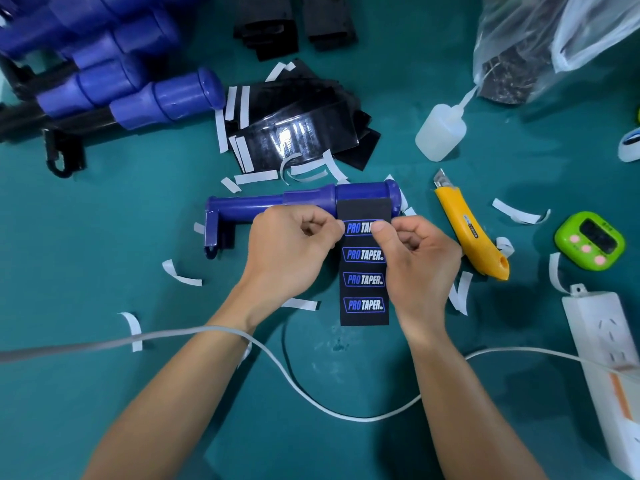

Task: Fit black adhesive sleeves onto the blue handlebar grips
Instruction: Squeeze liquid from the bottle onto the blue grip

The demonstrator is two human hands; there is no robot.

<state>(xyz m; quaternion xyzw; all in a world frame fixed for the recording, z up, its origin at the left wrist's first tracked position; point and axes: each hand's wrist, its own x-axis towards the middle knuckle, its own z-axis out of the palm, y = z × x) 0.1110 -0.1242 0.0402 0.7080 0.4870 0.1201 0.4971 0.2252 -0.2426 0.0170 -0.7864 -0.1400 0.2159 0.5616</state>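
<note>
A blue handlebar grip (304, 200) lies sideways on the green table (104, 220), its flanged end to the right. A black adhesive sleeve (364, 278) printed with several "PRO TAPER" logos hangs from the grip's right part toward me, its top edge on the grip. My left hand (292, 251) pinches the sleeve's left edge near the top logo. On the opposite edge, my right hand (419, 258) pinches at the same height, thumb over the logo. More blue grips (138, 84) are stacked at the far left. Spare black sleeves (298, 119) lie behind.
A yellow utility knife (467, 230) lies right of the grip. A white squeeze bottle (441, 131), plastic bags (540, 46), a green timer (590, 240) and a white power strip (602, 348) with its cable (294, 379) occupy the right and near side. White backing strips (256, 176) litter the table.
</note>
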